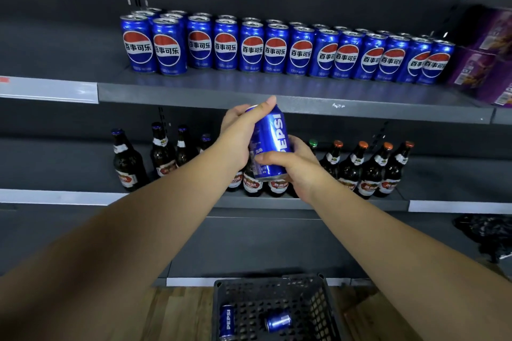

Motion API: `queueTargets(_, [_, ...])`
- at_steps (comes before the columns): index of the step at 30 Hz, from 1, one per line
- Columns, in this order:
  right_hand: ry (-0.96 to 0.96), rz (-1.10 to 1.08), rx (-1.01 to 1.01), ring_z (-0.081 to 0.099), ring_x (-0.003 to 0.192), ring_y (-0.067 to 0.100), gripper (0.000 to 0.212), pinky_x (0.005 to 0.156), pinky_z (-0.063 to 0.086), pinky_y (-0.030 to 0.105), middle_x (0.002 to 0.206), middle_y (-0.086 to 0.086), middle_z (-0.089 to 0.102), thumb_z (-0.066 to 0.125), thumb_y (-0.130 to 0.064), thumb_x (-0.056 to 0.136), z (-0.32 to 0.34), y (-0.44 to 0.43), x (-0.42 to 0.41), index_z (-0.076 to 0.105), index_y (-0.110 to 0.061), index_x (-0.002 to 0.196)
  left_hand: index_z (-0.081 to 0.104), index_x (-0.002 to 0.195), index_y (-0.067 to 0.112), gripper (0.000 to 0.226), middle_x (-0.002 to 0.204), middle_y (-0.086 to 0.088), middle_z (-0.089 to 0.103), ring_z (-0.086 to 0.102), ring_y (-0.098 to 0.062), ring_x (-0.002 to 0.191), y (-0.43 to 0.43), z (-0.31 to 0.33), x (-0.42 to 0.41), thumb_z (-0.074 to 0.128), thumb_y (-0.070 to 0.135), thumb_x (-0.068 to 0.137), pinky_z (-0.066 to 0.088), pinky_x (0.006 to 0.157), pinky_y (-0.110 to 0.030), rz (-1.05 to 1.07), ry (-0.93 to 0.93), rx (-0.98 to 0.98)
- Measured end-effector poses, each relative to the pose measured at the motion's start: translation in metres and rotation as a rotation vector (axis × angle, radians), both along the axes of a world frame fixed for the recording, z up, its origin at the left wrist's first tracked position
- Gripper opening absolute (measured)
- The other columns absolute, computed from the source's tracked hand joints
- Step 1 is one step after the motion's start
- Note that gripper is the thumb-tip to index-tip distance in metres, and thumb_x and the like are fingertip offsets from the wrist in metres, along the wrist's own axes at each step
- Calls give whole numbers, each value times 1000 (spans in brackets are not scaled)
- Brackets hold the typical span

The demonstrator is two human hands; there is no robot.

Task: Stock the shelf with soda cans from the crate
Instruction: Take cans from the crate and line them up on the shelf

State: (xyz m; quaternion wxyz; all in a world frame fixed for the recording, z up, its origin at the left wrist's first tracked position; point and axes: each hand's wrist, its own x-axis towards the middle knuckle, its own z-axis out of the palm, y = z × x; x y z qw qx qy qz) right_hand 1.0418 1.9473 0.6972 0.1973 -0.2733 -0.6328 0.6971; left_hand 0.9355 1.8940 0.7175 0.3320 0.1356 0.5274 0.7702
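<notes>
Both hands hold one blue Pepsi can (273, 133) in the air, tilted, just below the front edge of the upper shelf (249, 88). My left hand (239, 130) grips its upper part, thumb across the top. My right hand (293, 163) grips its lower end. On the upper shelf stand several blue Pepsi cans (277, 47) in rows, labels facing out. A black perforated crate (318, 302) sits on the floor below, with two cans lying in it, one can (227, 321) at the left and another can (278, 322) near the middle.
Brown beer bottles (368, 169) fill the lower shelf behind my hands. Purple cartons (487, 55) stand at the upper shelf's right end. The upper shelf is bare left of the cans. A dark bundle (487, 232) lies at the right. The floor is wood.
</notes>
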Motion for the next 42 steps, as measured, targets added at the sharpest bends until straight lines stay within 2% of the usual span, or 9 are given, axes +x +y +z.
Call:
queueTargets(5, [-28,-28,45,66,97,22,60,87,55,36,109,5,66,82,-9,67,-4,-3,1,47,-17,115,57,119,4,57,108,-14,68,68,-25,93,-1,1,-3,80,29,73,58,79,-39,23,21,-66])
queueTargets(9, [-29,50,-15,68,96,19,76,81,54,32,112,4,66,87,-20,57,-5,-2,4,48,-15,122,59,118,-1,54,109,-17,68,67,-27,91,-6,3,-6,78,24,75,57,83,-40,29,8,-60])
queueTargets(13, [31,137,-157,67,84,16,55,74,52,26,103,4,69,77,-17,73,4,0,8,50,-11,121,59,117,1,49,106,-19,68,67,-27,86,-10,8,-8,74,27,78,57,81,-40,-28,-44,-17])
queueTargets(16, [59,264,-355,64,88,18,48,95,47,35,98,5,70,73,-29,70,8,-4,11,60,-12,113,62,112,4,44,104,-17,68,66,-29,88,-14,13,-10,68,35,80,54,85,-43,-139,-107,3])
queueTargets(19, [95,375,-459,67,87,23,39,88,51,40,93,7,72,70,-28,69,9,-6,12,63,-13,105,63,102,5,43,98,-17,67,65,-29,84,-20,17,-10,66,36,72,51,91,-47,-212,-116,56])
queueTargets(27, [98,225,-319,67,76,20,29,79,55,35,85,5,71,68,-18,75,10,-13,5,62,-13,102,63,90,11,25,79,-7,69,66,-21,70,-20,31,-3,57,34,89,56,73,-33,-266,76,-40])
queueTargets(31, [49,71,-46,69,89,19,48,88,54,36,100,2,71,79,-17,72,8,-15,6,56,-14,113,58,116,7,60,95,-8,70,69,-22,82,-21,27,2,72,45,72,57,75,-35,-188,190,-100])
queueTargets(35, [95,0,101,66,84,5,48,69,54,15,99,-3,67,81,-12,71,13,-22,6,53,-16,110,59,111,9,45,86,-6,71,70,-15,67,-22,29,11,74,34,77,59,65,-32,-25,184,-48])
queueTargets(42, [91,268,-108,67,100,20,61,99,47,43,109,2,70,74,-27,64,29,-20,9,55,-16,121,64,94,12,27,71,-5,69,66,-19,63,-27,47,4,65,35,81,57,61,-31,-84,123,54])
